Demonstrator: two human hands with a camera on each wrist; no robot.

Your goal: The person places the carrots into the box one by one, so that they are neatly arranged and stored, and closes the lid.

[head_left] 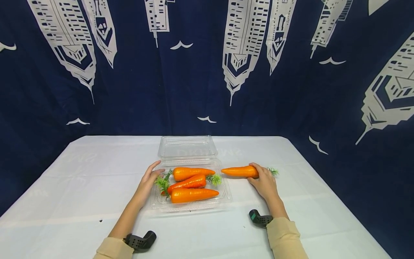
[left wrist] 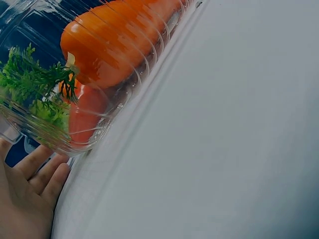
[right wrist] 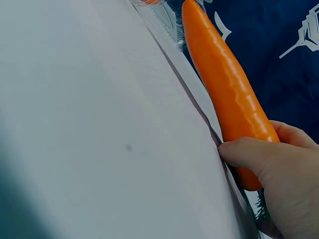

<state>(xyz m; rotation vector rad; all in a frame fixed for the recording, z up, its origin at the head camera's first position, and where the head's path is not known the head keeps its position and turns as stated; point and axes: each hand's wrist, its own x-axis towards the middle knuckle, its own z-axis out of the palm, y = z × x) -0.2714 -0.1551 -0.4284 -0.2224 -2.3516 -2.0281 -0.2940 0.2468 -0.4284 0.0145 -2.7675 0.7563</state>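
A dark-blue printed cloth (head_left: pixel 191 82) hangs behind the white table (head_left: pixel 81 172). On it lies a clear container (head_left: pixel 194 207), its lid (head_left: pixel 187 147) open at the rear. The left hand (head_left: pixel 150 180), fingers released, is at the container's left edge — contact cannot be told. The right hand (head_left: pixel 265 182) grasps an orange carrot (head_left: pixel 237 172), right of the container. Three further carrots (head_left: pixel 194 195) lie inside — green leaves (head_left: pixel 216 180) among them.

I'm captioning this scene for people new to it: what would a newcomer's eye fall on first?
Probably the three bright orange carrots inside the open clear container, near the middle of the white table. Next, perhaps, a fourth carrot at the container's right side, held by the right hand. Behind the table, white upside-down buildings stand out on the dark blue cloth.
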